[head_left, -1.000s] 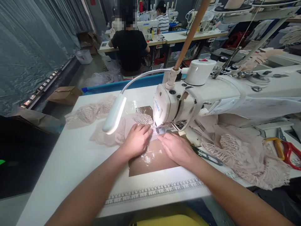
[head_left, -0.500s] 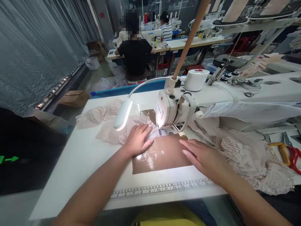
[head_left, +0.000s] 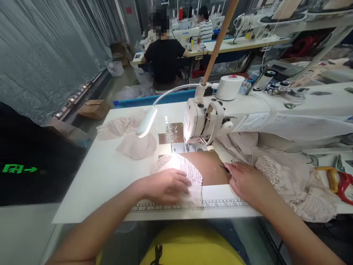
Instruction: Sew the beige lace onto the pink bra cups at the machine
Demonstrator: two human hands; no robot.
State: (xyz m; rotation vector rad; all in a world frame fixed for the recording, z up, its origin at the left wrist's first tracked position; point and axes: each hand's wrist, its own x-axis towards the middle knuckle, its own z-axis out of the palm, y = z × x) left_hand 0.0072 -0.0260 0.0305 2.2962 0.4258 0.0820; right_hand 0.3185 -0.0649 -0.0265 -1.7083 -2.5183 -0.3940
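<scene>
My left hand [head_left: 167, 188] lies on a pale lace fabric piece [head_left: 183, 171] near the table's front edge, fingers curled over it and pinning it down. My right hand [head_left: 245, 180] rests just right of the brown plate [head_left: 209, 167], fingers closed around small dark thread snips [head_left: 224, 168]. The white sewing machine [head_left: 215, 117] stands behind both hands, its needle area lit and bare of fabric.
A gooseneck lamp [head_left: 146, 121] hangs over the table. Lace pieces [head_left: 125, 127] lie at the back left, and a heap of lace [head_left: 289, 180] sits at the right. Red and yellow scissors [head_left: 338, 182] lie far right. A printed ruler [head_left: 190, 206] runs along the front edge. A person in black [head_left: 165, 55] works behind.
My left hand has pulled the lace piece out from under the needle toward the front edge. My right hand moved right off the plate and closed on the snips.
</scene>
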